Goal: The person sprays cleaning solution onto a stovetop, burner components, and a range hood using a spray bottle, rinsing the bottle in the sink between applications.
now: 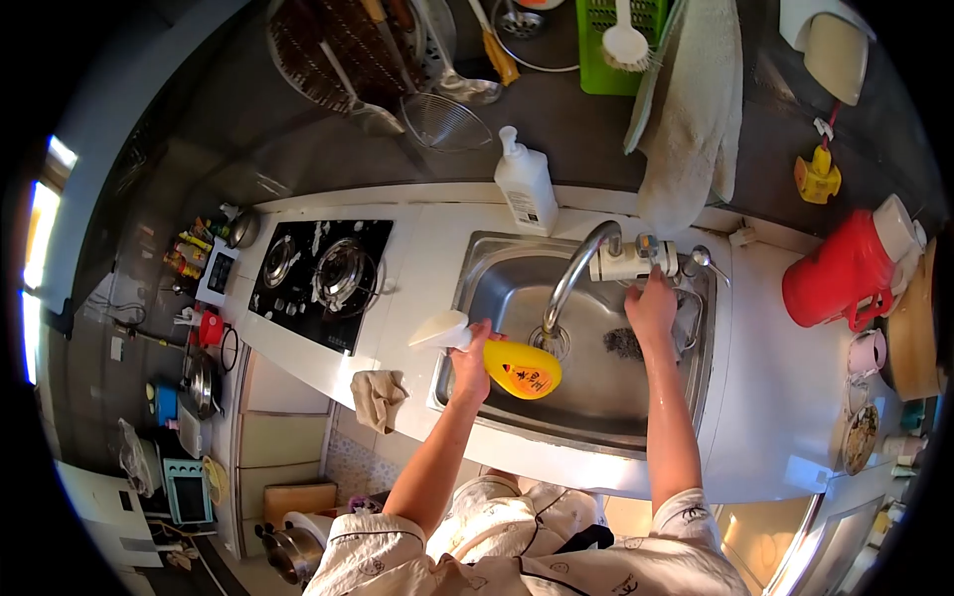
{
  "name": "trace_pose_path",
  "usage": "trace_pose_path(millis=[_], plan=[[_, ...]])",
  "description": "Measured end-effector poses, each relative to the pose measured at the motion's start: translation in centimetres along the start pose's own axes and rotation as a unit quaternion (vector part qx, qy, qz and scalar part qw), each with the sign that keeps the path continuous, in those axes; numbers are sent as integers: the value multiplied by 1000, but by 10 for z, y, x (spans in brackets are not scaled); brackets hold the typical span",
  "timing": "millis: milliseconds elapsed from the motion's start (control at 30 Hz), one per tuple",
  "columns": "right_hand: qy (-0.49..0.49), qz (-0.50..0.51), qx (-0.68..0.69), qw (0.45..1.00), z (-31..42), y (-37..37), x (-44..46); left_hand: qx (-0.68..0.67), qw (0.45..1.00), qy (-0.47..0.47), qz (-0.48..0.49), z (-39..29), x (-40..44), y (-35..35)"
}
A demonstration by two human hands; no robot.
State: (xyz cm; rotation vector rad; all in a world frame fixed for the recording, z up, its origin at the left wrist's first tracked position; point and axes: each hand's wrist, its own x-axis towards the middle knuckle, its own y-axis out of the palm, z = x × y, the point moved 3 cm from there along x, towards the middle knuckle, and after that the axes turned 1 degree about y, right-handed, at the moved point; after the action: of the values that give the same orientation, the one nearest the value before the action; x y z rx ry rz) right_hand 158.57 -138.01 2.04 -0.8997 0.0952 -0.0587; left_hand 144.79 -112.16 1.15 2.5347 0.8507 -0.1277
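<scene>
My left hand [470, 366] is wrapped around the neck of a yellow spray bottle [525, 370] with a white trigger head [442, 331]. The bottle is tilted nearly sideways over the sink's [606, 437] front left edge. My right hand [651, 304] reaches across the sink, its fingers bent against the front of a white faucet filter [618, 262]. A curved metal faucet [574, 275] arches left of it over the basin. A dark scouring pad [623, 344] lies in the basin beside my right wrist. No flowing water can be made out.
Left of the sink, a black gas stove [320, 283] has white foam-like patches. A beige cloth [378, 399] hangs over the counter's front edge. A white pump bottle [527, 184] stands behind the sink. A red jug [840, 270] is at right. Towels [691, 129] and utensils hang above.
</scene>
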Motion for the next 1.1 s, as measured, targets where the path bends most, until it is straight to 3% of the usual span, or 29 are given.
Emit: trace_pose_path(millis=[167, 200, 233, 300, 333, 367, 467, 567, 700, 733, 800, 867, 933, 967, 1033, 1067, 1100], plan=[[-124, -87, 193, 969, -14, 23, -36, 20, 997, -8, 71, -25, -12, 21], [-117, -57, 135, 982, -20, 36, -49, 32, 996, 1, 83, -29, -11, 23], [-95, -4, 166, 982, -18, 47, -68, 44, 994, 11, 95, -30, -10, 24], [-175, 171, 271, 931, 12, 52, -111, 64, 991, 29, 118, -38, -12, 30], [-260, 179, 331, 889, 29, 57, -129, 62, 989, 28, 133, -41, -14, 34], [-275, 188, 351, 875, 58, 40, -148, 61, 987, 27, 148, -44, -16, 38], [-307, 179, 278, 893, 77, 43, -146, 47, 979, 17, 199, -56, -25, 46], [-283, 172, 288, 898, 86, 39, -146, 17, 969, 0, 246, -63, -25, 47], [-256, 65, 286, 921, 96, 29, -153, 199, 965, 22, 167, -67, -31, 53], [-228, 60, 335, 912, 91, 43, -149, 331, 926, -32, 178, -77, -42, 59], [-167, 49, 429, 886, 81, 74, -141, 524, 838, 78, 130, -54, -35, 44], [-179, 45, 386, 904, 83, 67, -147, 466, 868, 141, 98, -57, -30, 31], [-260, 2, 269, 927, 99, 43, -159, 370, 908, 189, 58, -72, -38, 32], [-239, 23, 255, 937, 93, 54, -159, 303, 929, 212, 31, -83, -41, 33], [-277, 8, 156, 948, 95, 61, -166, 232, 936, 264, -26, -108, -46, 37], [-280, 11, 140, 950, 96, 67, -169, 120, 956, 267, 4, -90, -33, 32], [-266, 26, 125, 955, 98, 68, -174, 110, 960, 256, -9, -87, -31, 30]])
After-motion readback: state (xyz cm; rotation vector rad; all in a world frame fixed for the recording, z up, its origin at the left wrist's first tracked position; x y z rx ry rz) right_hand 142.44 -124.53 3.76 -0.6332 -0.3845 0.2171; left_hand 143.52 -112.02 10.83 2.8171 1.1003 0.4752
